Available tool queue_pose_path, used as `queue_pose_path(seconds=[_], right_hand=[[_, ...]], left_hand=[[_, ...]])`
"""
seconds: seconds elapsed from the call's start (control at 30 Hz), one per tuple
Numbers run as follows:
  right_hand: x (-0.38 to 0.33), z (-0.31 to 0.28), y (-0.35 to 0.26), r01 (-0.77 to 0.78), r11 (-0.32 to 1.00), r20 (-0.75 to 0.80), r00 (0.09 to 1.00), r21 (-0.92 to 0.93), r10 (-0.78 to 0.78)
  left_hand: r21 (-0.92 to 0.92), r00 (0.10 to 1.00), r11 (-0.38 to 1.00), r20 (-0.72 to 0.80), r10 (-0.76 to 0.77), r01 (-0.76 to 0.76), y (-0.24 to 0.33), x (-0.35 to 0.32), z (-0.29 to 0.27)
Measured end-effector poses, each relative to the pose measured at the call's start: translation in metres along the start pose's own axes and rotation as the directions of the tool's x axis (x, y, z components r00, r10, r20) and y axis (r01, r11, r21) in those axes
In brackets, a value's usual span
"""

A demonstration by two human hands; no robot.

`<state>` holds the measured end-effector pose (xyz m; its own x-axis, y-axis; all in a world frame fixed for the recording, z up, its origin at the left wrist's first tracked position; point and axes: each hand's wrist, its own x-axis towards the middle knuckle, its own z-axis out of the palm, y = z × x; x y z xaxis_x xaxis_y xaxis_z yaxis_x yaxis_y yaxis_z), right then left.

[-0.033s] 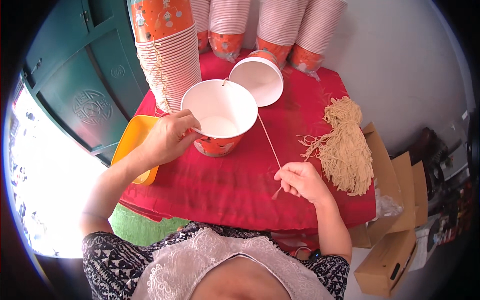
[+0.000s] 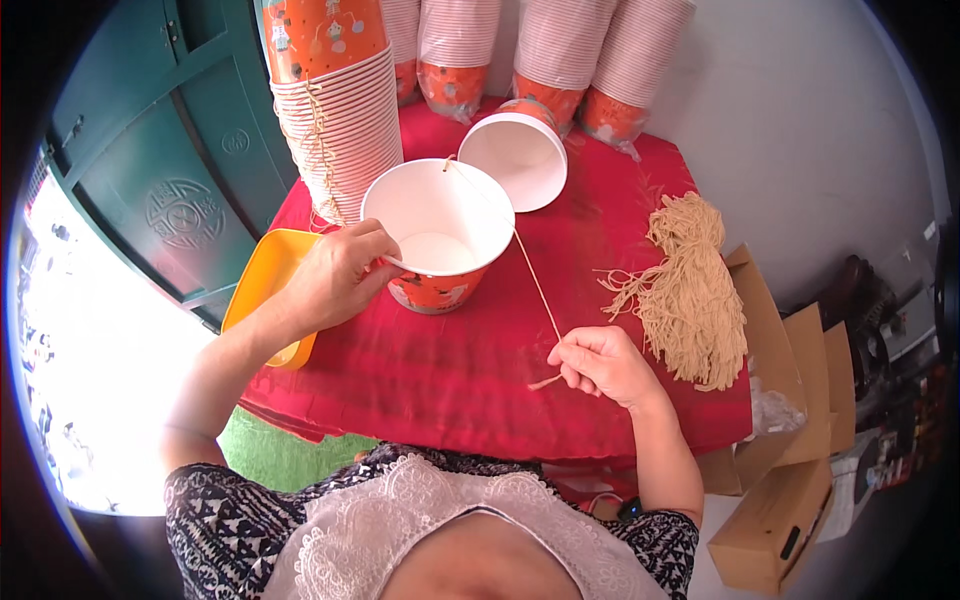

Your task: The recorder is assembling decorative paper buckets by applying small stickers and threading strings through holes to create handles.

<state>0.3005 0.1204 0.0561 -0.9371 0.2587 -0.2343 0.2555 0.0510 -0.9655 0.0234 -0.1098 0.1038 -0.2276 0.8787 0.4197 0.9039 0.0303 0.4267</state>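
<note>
An orange paper bucket (image 2: 440, 292) with a white inside stands upright on the table. My left hand (image 2: 345, 262) pinches the near left part of its rim. A thin tan cord (image 2: 538, 284) is attached at a hole near the far rim and runs taut across the bucket's opening and over its right edge. My right hand (image 2: 603, 365) is closed on the cord's other end, right of the bucket, and a short tail sticks out below the fingers. Behind, a second bucket (image 2: 515, 165) lies on its side with its mouth toward me.
A tall stack of nested buckets (image 2: 345, 130) with cords hanging from it stands at the back left; several wrapped stacks (image 2: 560, 55) line the wall. A yellow tray (image 2: 262, 275) sits left, a bundle of tan cords (image 2: 690, 300) right. Cardboard boxes (image 2: 775, 520) are beside the red-covered table (image 2: 450, 390).
The cord's loose tail below my right hand has swung left. Both hands and the bucket are almost where they were.
</note>
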Motion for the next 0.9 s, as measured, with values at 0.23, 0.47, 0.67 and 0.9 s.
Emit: queue_pose_path(seconds=[0.23, 0.47, 0.67, 0.9], right_hand=[[0.000, 0.020, -0.012, 0.232, 0.844, 0.031, 0.959, 0.483, -0.282], [0.019, 0.044, -0.027, 0.292, 0.554, -0.072, 0.921, 0.780, -0.384], [0.027, 0.053, -0.030, 0.306, 0.470, -0.098, 0.904, 0.828, -0.416], [0.026, 0.061, -0.031, 0.280, 0.434, -0.097, 0.913, 0.856, -0.396]], left_hand=[[0.005, 0.991, 0.991, 0.016, -0.130, 0.130, 0.015, -0.016, 0.007], [0.173, 0.988, 0.984, -0.154, -0.024, 0.051, 0.052, -0.023, 0.034], [-0.087, 0.960, 0.973, -0.203, 0.195, -0.216, 0.082, -0.019, 0.039], [-0.351, 0.993, 0.933, 0.112, -0.039, 0.076, 0.085, -0.015, 0.064]])
